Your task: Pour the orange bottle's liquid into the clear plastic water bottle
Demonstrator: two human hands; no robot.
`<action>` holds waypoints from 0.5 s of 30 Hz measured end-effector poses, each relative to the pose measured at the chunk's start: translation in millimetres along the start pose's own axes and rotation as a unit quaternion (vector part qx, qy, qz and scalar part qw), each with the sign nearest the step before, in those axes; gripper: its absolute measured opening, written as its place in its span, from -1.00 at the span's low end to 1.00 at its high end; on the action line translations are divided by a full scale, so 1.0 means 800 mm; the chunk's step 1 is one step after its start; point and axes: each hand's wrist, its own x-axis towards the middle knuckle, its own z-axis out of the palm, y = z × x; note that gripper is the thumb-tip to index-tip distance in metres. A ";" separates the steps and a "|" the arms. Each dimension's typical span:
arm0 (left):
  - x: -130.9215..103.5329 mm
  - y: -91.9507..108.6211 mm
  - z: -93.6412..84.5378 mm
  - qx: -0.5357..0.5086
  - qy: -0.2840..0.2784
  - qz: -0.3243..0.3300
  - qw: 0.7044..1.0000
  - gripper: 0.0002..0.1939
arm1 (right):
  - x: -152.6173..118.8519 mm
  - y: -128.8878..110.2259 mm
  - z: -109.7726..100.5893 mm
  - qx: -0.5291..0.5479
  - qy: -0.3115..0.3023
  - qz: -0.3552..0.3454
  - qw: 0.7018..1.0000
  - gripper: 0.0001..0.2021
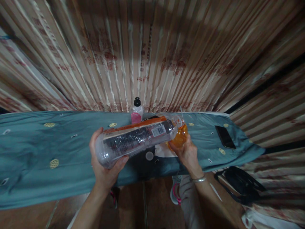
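Observation:
My left hand [106,165] is wrapped round the base of a large clear plastic bottle [140,136] with a label and barcode. The bottle lies nearly on its side, tipped slightly so its neck points right. Its mouth meets the top of a smaller bottle with orange liquid [179,137]; whether the two touch I cannot tell. Closed about that smaller bottle is my right hand [187,154], with a bracelet at the wrist. A round pale cap [149,156] lies on the cloth below the large bottle. Something white, partly hidden, lies under the small bottle.
Behind the large bottle stands a clear bottle with a pink label and black top [136,113]. A black phone [225,137] lies to the right on the teal patterned cloth [71,152]. Pleated curtains [147,57] hang behind. A black bag [240,183] is at the lower right.

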 end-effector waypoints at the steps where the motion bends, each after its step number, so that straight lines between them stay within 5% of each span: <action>1: 0.000 0.000 0.000 0.001 0.000 0.000 1.000 0.06 | 0.000 0.000 0.000 0.001 0.003 -0.003 1.000 -0.15; 15: 0.000 0.000 0.000 0.006 0.001 0.012 1.000 0.03 | 0.000 -0.002 -0.002 0.002 0.001 -0.002 1.000 -0.17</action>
